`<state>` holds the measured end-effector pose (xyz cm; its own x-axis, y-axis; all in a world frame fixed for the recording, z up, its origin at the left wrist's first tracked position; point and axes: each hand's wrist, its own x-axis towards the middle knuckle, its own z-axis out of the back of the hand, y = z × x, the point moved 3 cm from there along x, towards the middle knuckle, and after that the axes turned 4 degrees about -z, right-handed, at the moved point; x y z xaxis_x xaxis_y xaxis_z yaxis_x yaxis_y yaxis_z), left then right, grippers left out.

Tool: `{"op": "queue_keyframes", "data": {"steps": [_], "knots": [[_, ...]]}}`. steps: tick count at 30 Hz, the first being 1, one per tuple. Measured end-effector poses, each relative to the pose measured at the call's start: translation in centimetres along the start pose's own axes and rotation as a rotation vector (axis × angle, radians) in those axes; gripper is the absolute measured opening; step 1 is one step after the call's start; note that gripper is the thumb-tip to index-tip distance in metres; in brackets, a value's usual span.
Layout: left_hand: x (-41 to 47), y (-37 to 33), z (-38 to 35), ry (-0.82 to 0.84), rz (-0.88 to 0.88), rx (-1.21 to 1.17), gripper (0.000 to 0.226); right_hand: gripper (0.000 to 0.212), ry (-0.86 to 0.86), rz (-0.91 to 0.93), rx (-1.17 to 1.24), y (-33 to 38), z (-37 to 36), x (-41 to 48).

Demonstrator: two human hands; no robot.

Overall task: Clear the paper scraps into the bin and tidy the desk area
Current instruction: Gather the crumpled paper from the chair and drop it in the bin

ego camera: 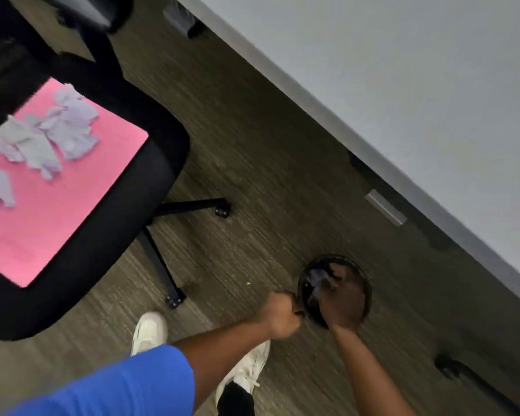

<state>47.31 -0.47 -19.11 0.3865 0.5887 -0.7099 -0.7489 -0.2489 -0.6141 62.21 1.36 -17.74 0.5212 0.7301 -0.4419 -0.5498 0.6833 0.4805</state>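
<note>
A small round black bin (361, 274) stands on the carpet beside the white desk (403, 70). My left hand (282, 315) grips the bin's near rim. My right hand (341, 298) reaches down into the bin, fingers closed on a crumpled paper scrap (317, 279) inside it. On the black office chair (150, 175) at the left lies a pink sheet (72, 199) with several crumpled white paper scraps (63, 130) on top.
The chair's wheeled legs (174, 298) spread over the carpet between chair and bin. My white shoes (150, 328) stand just below the hands. A second chair's caster (446, 367) shows at the lower right, under the desk edge.
</note>
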Motion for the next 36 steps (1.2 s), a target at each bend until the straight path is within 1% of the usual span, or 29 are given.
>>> {"op": "queue_keyframes", "data": {"steps": [2,4,7,10,12,14,16,18,19,20,22,24,26,28,30,31,34,36], "knots": [[-2.5,1.3,2.5,-0.079,0.05,-0.089,0.033,0.038,0.035,0.038,0.004,4.2,-0.4,-1.6],[-4.8,2.8,5.5,-0.161,0.084,-0.125,0.028,0.04,0.103,0.078,0.028,8.4,-1.2,-3.3],[-8.6,5.4,10.6,-0.32,0.121,-0.085,0.03,0.044,0.174,0.166,0.045,14.8,-2.1,-6.4],[-11.9,8.4,15.6,-0.482,0.162,-0.071,0.03,0.044,0.164,0.292,-0.01,20.5,-3.7,-8.2],[-13.2,8.0,18.6,-0.629,0.176,0.022,0.029,0.043,0.177,0.354,-0.015,22.4,-3.4,-8.8],[-18.2,13.6,25.3,-0.858,0.282,-0.054,0.031,0.044,0.235,0.527,-0.048,30.0,-7.6,-12.7],[-19.4,13.5,27.8,-1.022,0.264,0.023,0.032,0.048,0.239,0.581,-0.052,31.6,-7.4,-13.1],[-20.9,15.3,30.6,-1.161,0.257,0.02,0.026,0.056,0.295,0.658,-0.086,33.7,-8.9,-13.5],[-21.7,16.5,32.0,-1.23,0.282,0.014,0.027,0.062,0.318,0.683,-0.111,34.8,-9.9,-14.0],[-22.5,17.5,33.3,-1.28,0.322,0.021,0.034,0.067,0.351,0.707,-0.13,35.9,-10.8,-14.6],[-23.6,19.8,35.5,-1.306,0.427,0.073,0.059,0.079,0.381,0.768,-0.204,38.4,-12.6,-15.6],[-24.1,22.1,37.1,-1.242,0.54,0.082,0.087,0.088,0.39,0.827,-0.301,40.7,-14.6,-16.4],[-24.0,23.9,38.0,-1.155,0.571,0.028,0.107,0.094,0.403,0.869,-0.397,42.2,-16.6,-17.0],[-23.6,25.1,38.7,-1.096,0.559,0.026,0.118,0.098,0.387,0.898,-0.477,43.6,-18.4,-17.5],[-23.2,26.0,39.3,-1.043,0.543,0.068,0.119,0.1,0.369,0.91,-0.522,44.9,-20.0,-17.8],[-22.9,26.3,39.4,-1.023,0.531,0.089,0.116,0.1,0.36,0.917,-0.544,45.4,-20.8,-17.9],[-22.3,26.7,39.5,-0.996,0.499,0.145,0.093,0.1,0.335,0.942,-0.598,46.6,-23.0,-18.0],[-22.0,26.8,39.3,-1.031,0.465,0.143,0.075,0.098,0.31,0.966,-0.633,47.0,-24.3,-18.0]]}}
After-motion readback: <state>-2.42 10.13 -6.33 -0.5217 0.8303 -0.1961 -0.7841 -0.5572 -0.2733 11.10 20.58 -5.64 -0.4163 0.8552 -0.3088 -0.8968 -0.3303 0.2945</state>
